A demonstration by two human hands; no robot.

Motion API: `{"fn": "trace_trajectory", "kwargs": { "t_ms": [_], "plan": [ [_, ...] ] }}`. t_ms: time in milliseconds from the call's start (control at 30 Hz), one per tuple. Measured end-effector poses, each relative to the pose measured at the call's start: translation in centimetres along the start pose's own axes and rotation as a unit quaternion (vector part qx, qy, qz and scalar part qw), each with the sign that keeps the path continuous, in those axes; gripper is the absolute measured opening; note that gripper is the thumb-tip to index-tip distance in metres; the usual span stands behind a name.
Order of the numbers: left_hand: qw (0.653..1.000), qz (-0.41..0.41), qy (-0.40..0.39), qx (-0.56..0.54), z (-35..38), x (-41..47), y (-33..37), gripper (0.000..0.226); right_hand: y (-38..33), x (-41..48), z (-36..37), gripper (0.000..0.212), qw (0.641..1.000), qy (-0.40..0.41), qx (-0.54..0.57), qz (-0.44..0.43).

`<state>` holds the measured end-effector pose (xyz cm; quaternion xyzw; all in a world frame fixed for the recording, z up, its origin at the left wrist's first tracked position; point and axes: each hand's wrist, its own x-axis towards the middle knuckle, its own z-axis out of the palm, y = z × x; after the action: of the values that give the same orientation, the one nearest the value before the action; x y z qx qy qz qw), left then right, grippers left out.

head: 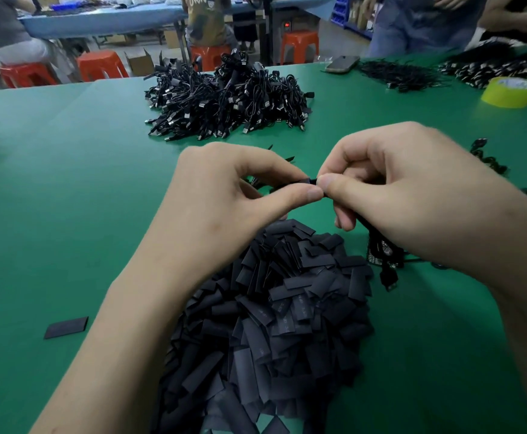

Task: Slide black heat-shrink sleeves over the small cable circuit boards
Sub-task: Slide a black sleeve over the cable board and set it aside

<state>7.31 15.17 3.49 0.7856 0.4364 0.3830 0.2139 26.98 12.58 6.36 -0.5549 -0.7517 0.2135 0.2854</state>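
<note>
While the two hands meet above the green table mat (67, 183), the left hand (224, 195) pinches a short black heat-shrink sleeve (308, 182) between thumb and forefinger. The right hand (397, 189) pinches what I take to be the end of a thin black cable (384, 258), whose slack and plug hang below its curled lower fingers. The fingertips of both hands touch at the joint, so the small circuit board itself is hidden and I cannot tell how far the sleeve is on.

Just below the hands lies a heap of flat black heat-shrink sleeves (287, 308). A stray flat black sleeve (66, 327) sits apart to the left, a tangled pile of black USB cables (224, 101) lies farther back, and a roll of yellow-green tape (509, 92) stands at the far right.

The likely trouble is at the sleeve's mouth. These sleeves lie pressed flat, so if the left pinch squeezes the opening closed, the board's corner could catch on the edge and buckle the sleeve rather than enter. Pushing harder at an angle might bend the board at its solder joints. A loose right-hand grip could let the dangling cable's weight pull the board back out.
</note>
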Motion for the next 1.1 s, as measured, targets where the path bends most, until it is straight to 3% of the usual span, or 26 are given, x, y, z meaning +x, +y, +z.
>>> {"fn": "trace_trajectory", "kwargs": {
  "t_ms": [367,533,867,1100],
  "plan": [
    [0.993,-0.086,-0.021,-0.084,0.2,0.0,0.1,0.006,-0.3,0.1,0.5,0.021,0.999,0.010,-0.047,0.002],
    [0.992,-0.103,-0.015,-0.077,0.6,-0.1,0.3,0.001,-0.2,0.2,0.8,0.008,0.999,0.012,-0.045,0.004],
    [0.989,-0.135,0.035,-0.058,2.1,0.0,1.4,0.013,-0.5,0.4,1.2,0.018,0.996,0.028,-0.082,-0.004],
    [0.970,-0.200,0.075,-0.116,2.8,0.3,1.3,0.023,-0.2,0.4,0.8,0.024,0.994,0.058,-0.088,-0.012]
  ]
}}
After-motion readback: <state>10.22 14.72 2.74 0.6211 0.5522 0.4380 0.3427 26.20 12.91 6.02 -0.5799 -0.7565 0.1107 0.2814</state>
